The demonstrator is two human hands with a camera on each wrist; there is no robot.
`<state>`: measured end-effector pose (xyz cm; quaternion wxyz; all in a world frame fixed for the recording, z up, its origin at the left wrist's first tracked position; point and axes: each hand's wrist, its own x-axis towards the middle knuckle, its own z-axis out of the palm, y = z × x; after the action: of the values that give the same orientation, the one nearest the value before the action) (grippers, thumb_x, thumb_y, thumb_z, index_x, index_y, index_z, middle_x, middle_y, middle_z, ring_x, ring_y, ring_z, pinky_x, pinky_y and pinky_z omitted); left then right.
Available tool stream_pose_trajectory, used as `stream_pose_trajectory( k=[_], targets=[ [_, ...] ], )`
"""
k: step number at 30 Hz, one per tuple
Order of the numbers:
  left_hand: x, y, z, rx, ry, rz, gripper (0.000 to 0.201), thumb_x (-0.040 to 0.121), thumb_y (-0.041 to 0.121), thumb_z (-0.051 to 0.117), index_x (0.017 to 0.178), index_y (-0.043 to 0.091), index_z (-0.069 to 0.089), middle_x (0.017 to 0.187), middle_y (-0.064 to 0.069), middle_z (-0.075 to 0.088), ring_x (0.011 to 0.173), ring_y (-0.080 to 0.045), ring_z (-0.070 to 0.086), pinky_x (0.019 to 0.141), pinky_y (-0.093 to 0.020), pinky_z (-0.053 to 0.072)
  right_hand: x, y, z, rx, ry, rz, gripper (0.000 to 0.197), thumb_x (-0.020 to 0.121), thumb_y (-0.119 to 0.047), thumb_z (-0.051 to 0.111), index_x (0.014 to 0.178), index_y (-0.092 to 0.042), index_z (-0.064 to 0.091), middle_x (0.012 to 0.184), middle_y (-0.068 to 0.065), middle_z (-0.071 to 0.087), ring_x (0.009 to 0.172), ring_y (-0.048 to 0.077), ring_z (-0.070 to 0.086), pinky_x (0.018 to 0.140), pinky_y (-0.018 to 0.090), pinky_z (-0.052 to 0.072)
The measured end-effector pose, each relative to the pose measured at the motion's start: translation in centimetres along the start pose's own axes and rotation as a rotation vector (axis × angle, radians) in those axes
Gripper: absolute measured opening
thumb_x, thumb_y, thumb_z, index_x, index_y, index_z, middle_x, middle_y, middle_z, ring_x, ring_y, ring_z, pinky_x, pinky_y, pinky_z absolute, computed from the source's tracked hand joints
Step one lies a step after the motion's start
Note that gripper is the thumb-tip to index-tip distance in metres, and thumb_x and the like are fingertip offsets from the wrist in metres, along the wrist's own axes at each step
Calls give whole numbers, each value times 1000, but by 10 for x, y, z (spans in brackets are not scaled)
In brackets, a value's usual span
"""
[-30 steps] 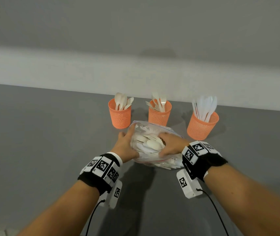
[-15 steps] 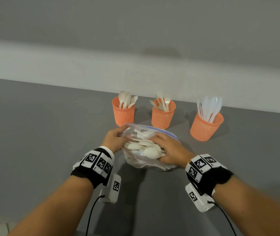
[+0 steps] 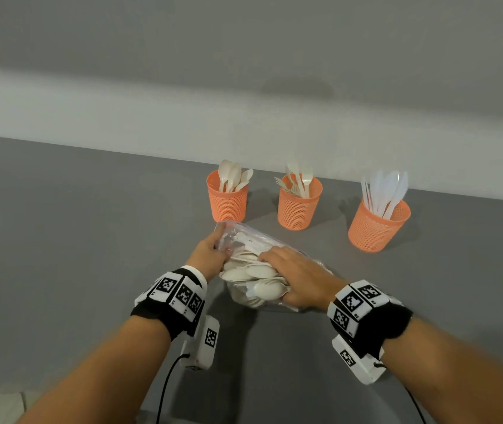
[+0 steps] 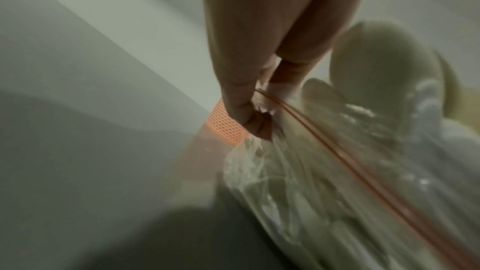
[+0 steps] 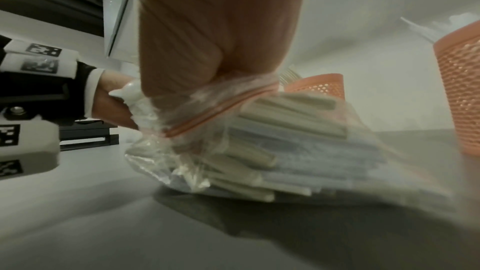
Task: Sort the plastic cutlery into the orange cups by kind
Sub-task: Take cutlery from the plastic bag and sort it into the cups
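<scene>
I am seeing no words, brands or numbers that I can read. My wrist bands (image 3: 180, 293) are showing only black-and-white square code markers, nothing legible.

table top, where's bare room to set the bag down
Widest bare patch: grey table left of the left cup and left hand. Smaller one right of the right hand, before the right cup. Crowded: bag against the cups, middle cup included.
</scene>
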<state>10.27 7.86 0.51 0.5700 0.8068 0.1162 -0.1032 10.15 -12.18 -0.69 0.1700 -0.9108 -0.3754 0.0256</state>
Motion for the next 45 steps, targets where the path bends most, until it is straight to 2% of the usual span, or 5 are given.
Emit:
stream_pose_trajectory(
  k=[14, 19, 34, 39, 45],
  targets=[
    [-29, -4, -5, 63, -226, -40, 93, 81, -5, 49, 145, 43, 1, 121, -6, 51, 82, -27, 62, 81, -44, 55, 11, 5, -29, 411, -46, 395, 50, 77, -9, 67, 125, -13, 52, 116, 4, 62, 108, 22, 57, 91, 34, 45],
    [-26, 4, -3, -18, -118, 53, 88, 83, -4, 46, 146, 40, 3, 130, -12, 49, 72, -22, 62, 74, -38, 58, 13, -6, -54, 743, 115, 417, 50, 78, 2, 67, 121, -17, 49, 109, -3, 57, 102, 11, 54, 77, 7, 45],
    [-34, 56, 10, 459, 283, 419, 25, 89, 33, 53, 98, 12, 61, 129, -9, 43, 122, -27, 40, 103, -36, 33, 16, -5, -85, 1269, 499, 560, 43, 78, 6, 61, 120, -2, 57, 118, 24, 63, 113, 36, 59, 101, 48, 45],
    [-26, 92, 24, -67, -111, 333, 70, 68, 61, 66, 118, 14, 57, 115, 3, 61, 109, -14, 56, 95, -30, 44, 19, -22, -87, 1235, 337, 428, 51, 75, 7, 62, 123, -10, 54, 114, 16, 66, 108, 25, 63, 89, 34, 54],
    [-15, 84, 30, -551, -569, 207, 48, 76, 18, 62, 121, 0, 55, 104, -16, 64, 95, -25, 65, 84, -35, 55, 19, -39, -89, 1301, 71, 351, 42, 78, 19, 51, 108, -9, 59, 93, 9, 69, 91, 15, 67, 74, 24, 58]
  ],
)
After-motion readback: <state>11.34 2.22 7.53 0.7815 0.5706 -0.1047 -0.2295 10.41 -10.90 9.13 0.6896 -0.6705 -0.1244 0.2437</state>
